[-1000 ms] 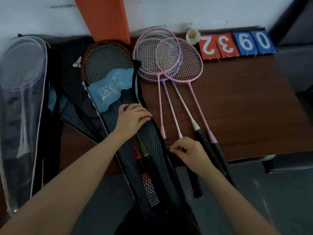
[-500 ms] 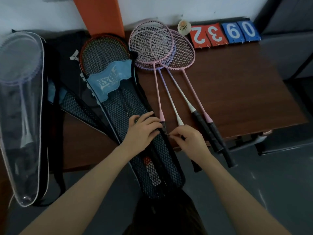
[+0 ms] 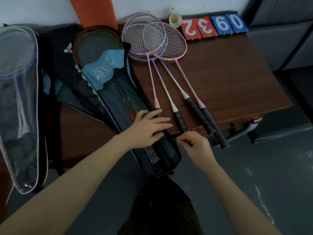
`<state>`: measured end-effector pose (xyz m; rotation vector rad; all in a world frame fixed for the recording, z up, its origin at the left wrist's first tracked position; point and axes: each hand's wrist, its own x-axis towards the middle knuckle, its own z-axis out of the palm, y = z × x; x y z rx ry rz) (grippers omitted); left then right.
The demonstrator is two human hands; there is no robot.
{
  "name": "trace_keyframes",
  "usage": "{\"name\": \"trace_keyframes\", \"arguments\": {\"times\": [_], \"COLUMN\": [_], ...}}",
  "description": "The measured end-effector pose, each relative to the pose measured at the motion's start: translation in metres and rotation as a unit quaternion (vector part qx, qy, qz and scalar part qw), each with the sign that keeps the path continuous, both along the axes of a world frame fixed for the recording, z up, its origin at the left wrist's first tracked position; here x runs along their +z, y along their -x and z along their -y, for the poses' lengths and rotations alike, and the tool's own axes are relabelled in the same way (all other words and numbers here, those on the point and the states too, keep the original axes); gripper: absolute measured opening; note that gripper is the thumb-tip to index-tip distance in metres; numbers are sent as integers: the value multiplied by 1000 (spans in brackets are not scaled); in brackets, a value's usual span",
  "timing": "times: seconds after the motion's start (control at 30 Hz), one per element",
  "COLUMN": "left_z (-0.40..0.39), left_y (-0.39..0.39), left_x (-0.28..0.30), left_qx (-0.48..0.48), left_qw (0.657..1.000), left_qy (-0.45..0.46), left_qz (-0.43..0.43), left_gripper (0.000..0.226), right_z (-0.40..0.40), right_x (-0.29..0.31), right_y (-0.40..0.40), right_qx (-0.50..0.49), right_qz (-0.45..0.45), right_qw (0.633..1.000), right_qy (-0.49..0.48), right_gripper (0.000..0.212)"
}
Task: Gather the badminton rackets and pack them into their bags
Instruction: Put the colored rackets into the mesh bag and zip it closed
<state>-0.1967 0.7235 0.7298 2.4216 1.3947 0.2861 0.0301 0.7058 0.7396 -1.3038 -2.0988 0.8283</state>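
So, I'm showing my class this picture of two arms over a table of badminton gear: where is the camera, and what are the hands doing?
There is no machine here. The camera sits on a person's head and looks down, so the arms reach in from below. The left hand rests flat, fingers straight, on a black mesh racket bag that already holds rackets. The right hand pinches something small at the bag's edge, probably a zipper pull; it is too small to be sure. On the brown table lie four loose pink and purple rackets, their handles sticking out over the near edge. Behind them are a shuttlecock and red and blue number cards. A clear racket cover lies far left.
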Motion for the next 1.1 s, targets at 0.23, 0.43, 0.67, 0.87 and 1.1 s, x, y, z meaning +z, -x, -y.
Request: {"name": "trace_keyframes", "arguments": {"times": [0.23, 0.43, 0.67, 0.87, 1.1], "left_z": [24, 20, 23, 31, 40], "left_y": [-15, -19, -43, -49, -35], "left_x": [-5, -8, -13, -19, -3], "left_qx": [81, 118, 203, 238, 172], "left_qw": [993, 985, 966, 959, 983], "left_qy": [-55, -92, -124, -127, -56], "left_qz": [69, 81, 103, 92, 9], "left_gripper": [31, 33, 34, 18, 28], "right_z": [12, 36, 81, 96, 94], "right_x": [2, 0, -13, -16, -11], "right_y": [-2, -25, -19, -3, 4], "right_qx": [9, -9, -13, -9, -25], "right_qz": [35, 61, 45, 27, 52], "right_qw": [998, 998, 999, 999, 998], "right_qy": [-47, -17, 12, 18, 20], "right_gripper": [7, 7, 7, 4, 10]}}
